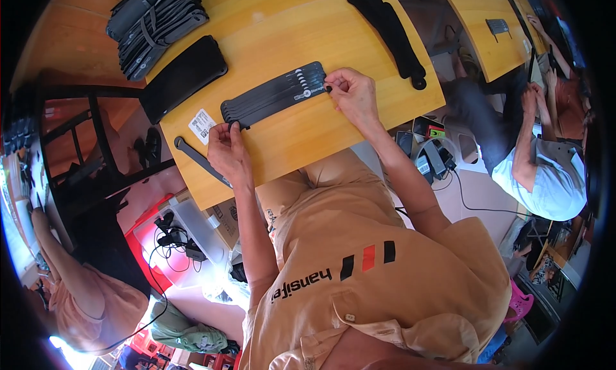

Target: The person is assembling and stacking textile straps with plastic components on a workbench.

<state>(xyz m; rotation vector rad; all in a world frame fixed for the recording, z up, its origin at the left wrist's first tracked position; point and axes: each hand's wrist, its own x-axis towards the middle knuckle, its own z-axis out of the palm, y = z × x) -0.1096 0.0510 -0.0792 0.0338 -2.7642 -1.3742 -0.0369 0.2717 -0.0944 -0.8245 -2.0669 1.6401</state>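
Note:
Several flat black straps (269,99) with rounded ends lie overlapped side by side on the yellow wooden table (276,36), pale print near their right end. At the near left corner of this row, my left hand (229,155) pinches the rounded end of a strap. My right hand (356,99) is closed on a strap's end at the row's right side, a small dark tip showing between thumb and forefinger. A single loose black strap (200,159) lies by the table's left edge, close to my left hand. Next to it is a white printed label (202,126).
A tied stack of black strap bundles (154,30) stands at the far left, with a black flat pad (185,78) nearer. More black straps (388,39) lie at the far right. Chargers and cables (435,158) sit below the right edge. Other people (542,171) work on both sides.

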